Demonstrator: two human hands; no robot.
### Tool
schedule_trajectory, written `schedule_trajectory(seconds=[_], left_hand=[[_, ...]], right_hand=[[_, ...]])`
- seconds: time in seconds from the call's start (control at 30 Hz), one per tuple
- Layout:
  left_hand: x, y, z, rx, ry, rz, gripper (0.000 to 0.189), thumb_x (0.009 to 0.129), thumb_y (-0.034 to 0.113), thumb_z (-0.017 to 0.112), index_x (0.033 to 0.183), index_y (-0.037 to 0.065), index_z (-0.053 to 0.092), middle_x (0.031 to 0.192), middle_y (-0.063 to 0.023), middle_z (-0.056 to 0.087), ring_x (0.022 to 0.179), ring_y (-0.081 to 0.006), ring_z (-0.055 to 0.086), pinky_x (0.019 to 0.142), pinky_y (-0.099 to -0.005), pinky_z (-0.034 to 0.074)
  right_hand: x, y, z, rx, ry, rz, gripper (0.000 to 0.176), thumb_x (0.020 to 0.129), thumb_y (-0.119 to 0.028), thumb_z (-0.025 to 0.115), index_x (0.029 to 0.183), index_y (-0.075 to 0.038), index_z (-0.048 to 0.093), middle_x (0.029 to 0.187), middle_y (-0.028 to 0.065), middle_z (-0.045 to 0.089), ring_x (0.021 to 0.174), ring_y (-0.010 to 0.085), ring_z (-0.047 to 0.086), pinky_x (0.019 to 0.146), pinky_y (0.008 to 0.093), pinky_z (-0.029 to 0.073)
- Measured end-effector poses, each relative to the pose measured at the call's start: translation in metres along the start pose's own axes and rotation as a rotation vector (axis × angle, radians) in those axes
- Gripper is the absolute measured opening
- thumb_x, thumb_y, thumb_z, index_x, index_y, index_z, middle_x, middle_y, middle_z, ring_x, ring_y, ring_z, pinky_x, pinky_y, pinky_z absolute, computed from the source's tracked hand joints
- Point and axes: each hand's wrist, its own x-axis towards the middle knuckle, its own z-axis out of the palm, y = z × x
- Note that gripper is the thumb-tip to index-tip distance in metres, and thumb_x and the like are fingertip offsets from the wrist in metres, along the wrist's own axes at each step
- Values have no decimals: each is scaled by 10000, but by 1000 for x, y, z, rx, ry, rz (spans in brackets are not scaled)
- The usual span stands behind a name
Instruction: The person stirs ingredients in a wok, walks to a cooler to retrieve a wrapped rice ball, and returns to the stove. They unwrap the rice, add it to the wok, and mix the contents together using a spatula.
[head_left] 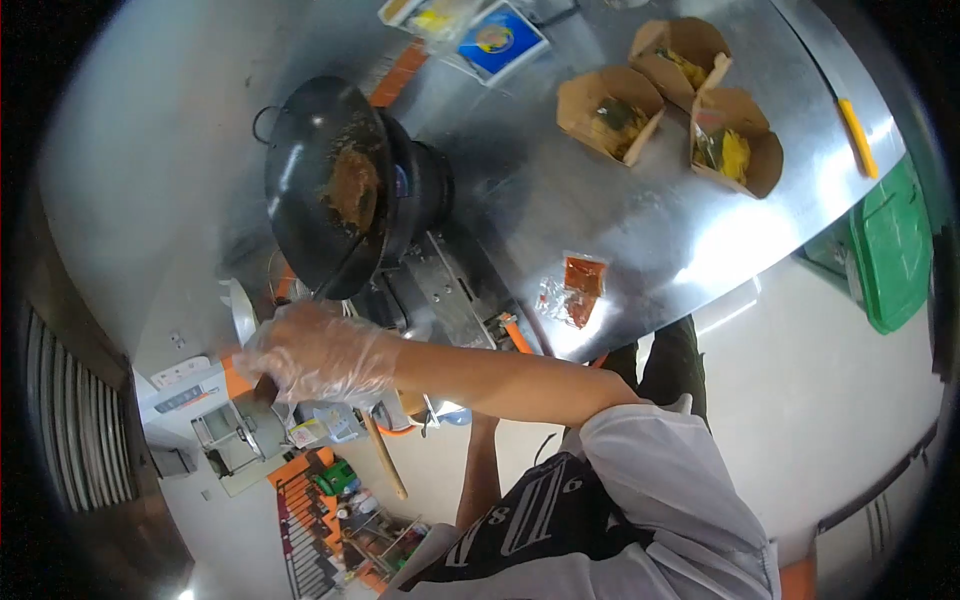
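My right hand (315,350), in a clear plastic glove, is closed round a long-handled wok utensil (345,265). The utensil's dark shaft runs into a black wok (300,200), and its head is too covered by food to tell ladle from spatula. Brown, saucy food (353,188) lies in the wok, which sits tilted on a dark burner (425,185). Part of my left forearm shows below the right one; the left hand itself is hidden behind my right arm. Two small clear packets, one with red-brown contents (584,275), lie on the steel counter (500,160) near the front edge.
Three brown cardboard food boxes (615,115) with yellow and dark packets inside stand on the counter. A yellow-handled knife (857,138) lies at its right edge. A blue-and-white box (503,42) is at the back. A green bin (890,245) stands on the floor.
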Motion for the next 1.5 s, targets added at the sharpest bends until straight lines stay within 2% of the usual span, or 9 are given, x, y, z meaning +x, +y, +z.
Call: schedule_trajectory(seconds=[0.07,0.13,0.3,0.57,0.67,1.07,1.17,1.3,1.5], left_hand=[[8,-13,-2,46,-3,33,636,1076,436,495,1558,51,342,1537,-126,442,1387,-279,448,1197,-449,336],[8,-20,-5,87,-2,48,630,1075,433,498,1552,50,348,1526,-125,448,1378,-276,453,1189,-446,341],[7,-25,-6,138,14,69,614,1074,424,504,1537,48,363,1499,-123,464,1354,-270,468,1169,-439,354],[6,-27,-5,171,41,85,588,1072,411,514,1513,44,387,1457,-119,490,1315,-261,491,1137,-427,374],[5,-28,-4,177,47,87,579,1071,406,518,1504,43,396,1441,-117,500,1301,-257,500,1125,-423,382],[2,-31,-9,200,64,105,541,1067,386,534,1469,38,433,1377,-111,539,1243,-242,535,1078,-405,413],[1,-32,-10,205,68,109,532,1066,381,538,1460,36,442,1361,-109,549,1229,-239,543,1066,-401,420],[0,-33,-11,213,70,113,520,1065,374,543,1448,34,454,1340,-107,562,1210,-234,555,1050,-395,431],[-1,-36,-14,219,73,118,501,1063,364,551,1430,32,472,1308,-104,581,1181,-226,573,1026,-386,446]], right_hand=[[-1,3,3,10,16,14,208,794,-234,803,882,-85,688,833,115,709,781,316,724,735,452,564],[0,3,2,103,-54,99,166,830,-279,756,862,-117,774,833,131,737,833,323,733,800,454,570],[-6,5,1,99,38,49,194,838,-305,754,868,-114,774,791,151,721,828,330,732,800,466,570],[-8,0,-4,59,-36,68,282,833,-364,768,855,-83,769,817,151,721,830,341,726,807,466,570],[-8,-3,-9,79,-31,72,243,799,-311,816,831,-80,748,835,159,716,784,311,736,739,436,593],[-7,-7,-14,151,-23,109,190,791,-268,826,843,-94,769,874,162,714,813,314,735,775,432,580],[-7,-7,-14,141,-29,113,290,852,-355,767,885,-68,779,821,169,731,833,342,731,809,469,574],[-8,-6,-15,114,-21,78,270,856,-341,763,903,-75,781,816,170,731,833,345,734,808,462,580],[-8,-4,-12,182,-46,102,179,817,-221,799,897,-64,770,915,183,710,837,329,740,796,427,596]])
